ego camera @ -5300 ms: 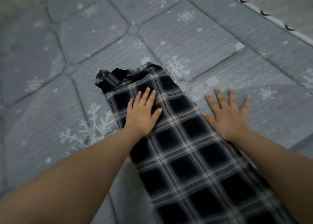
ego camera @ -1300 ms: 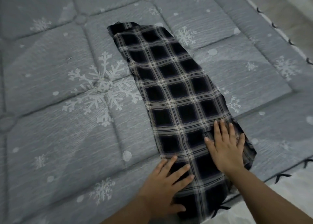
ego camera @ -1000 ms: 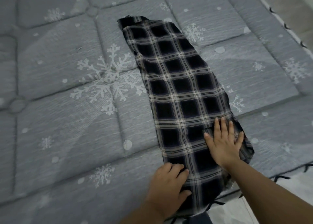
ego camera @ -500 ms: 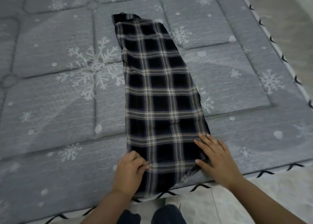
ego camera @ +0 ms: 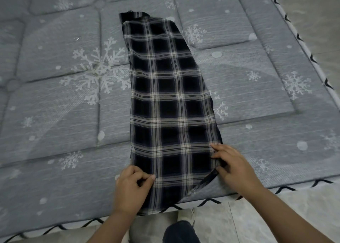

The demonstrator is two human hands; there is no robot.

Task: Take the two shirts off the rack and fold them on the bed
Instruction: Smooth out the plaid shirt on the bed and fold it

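A dark plaid shirt (ego camera: 169, 99) lies on the grey snowflake mattress (ego camera: 55, 105) as a long narrow strip, collar end far from me, hem at the near edge. My left hand (ego camera: 131, 185) pinches the hem's left corner between thumb and curled fingers. My right hand (ego camera: 233, 167) holds the hem's right edge, fingers on top and thumb under the cloth. Only one shirt is in view; the rack is out of sight.
The mattress's near edge (ego camera: 294, 187) with black zigzag trim runs just under my hands, and its right edge (ego camera: 301, 40) slants along the tiled floor (ego camera: 276, 215). My shoe (ego camera: 185, 214) and trouser leg stand on the floor below the hem.
Both hands slid down the shirt from near the collar to the hem. They went from lying flat on the cloth to gripping the hem's two corners. The view pulled back.
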